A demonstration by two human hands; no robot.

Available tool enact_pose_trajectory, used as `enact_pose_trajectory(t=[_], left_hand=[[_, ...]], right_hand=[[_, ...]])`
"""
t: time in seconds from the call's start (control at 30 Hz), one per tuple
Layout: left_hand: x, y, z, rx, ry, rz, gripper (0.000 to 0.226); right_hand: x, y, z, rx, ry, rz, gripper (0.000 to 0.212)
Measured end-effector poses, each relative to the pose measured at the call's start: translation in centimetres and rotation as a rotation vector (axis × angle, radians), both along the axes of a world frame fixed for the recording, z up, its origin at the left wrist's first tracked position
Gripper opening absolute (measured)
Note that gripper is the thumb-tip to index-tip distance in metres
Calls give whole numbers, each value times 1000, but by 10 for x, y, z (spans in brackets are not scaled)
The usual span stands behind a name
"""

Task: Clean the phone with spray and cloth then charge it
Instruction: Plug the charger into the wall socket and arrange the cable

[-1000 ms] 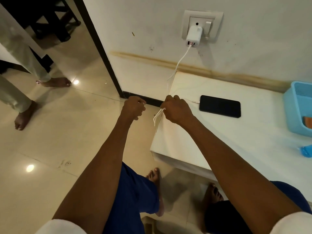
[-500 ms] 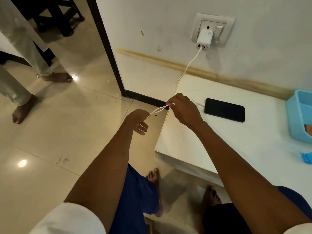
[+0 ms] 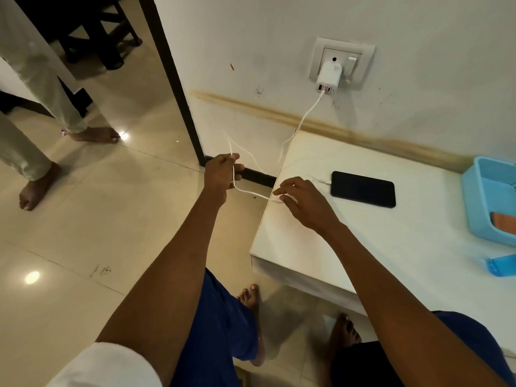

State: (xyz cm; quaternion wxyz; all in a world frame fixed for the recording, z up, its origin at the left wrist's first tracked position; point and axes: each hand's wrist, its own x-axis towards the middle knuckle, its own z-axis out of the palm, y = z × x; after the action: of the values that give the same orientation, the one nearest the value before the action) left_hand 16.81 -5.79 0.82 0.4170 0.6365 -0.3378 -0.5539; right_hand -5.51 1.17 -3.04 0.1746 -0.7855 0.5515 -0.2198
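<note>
A black phone [image 3: 363, 189] lies screen up on the white table [image 3: 349, 247], with a thin white cable entering its left end. A white charger [image 3: 329, 78] sits in the wall socket, and the white cable [image 3: 304, 115] drops from it to the table's corner. My left hand [image 3: 222, 174] grips the cable off the table's left edge, above the floor. My right hand [image 3: 303, 203] pinches the same cable at the table's left edge, just left of the phone. A slack stretch of cable [image 3: 250, 193] hangs between the two hands.
A light blue basket [image 3: 485, 191] with something orange inside stands at the table's right. A blue object [image 3: 501, 263] lies near the right edge. Another person's bare feet [image 3: 92, 134] stand on the tiled floor at left, by a dark door frame [image 3: 173, 88].
My left hand has moved up and away from my right hand, drawing out the cable between them. The right hand stays at the table's edge, its fingers now looser.
</note>
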Motion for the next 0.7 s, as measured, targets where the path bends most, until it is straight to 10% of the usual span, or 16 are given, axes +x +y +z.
enact_pose_trajectory(t=[0.43, 0.7], left_hand=[[-8, 44, 23, -672, -603, -556, 24], [-26, 51, 17, -824, -876, -658, 23]], right_hand=[[13, -18, 108, 271, -898, -340, 30], [-1, -13, 135, 391, -846, -193, 36]])
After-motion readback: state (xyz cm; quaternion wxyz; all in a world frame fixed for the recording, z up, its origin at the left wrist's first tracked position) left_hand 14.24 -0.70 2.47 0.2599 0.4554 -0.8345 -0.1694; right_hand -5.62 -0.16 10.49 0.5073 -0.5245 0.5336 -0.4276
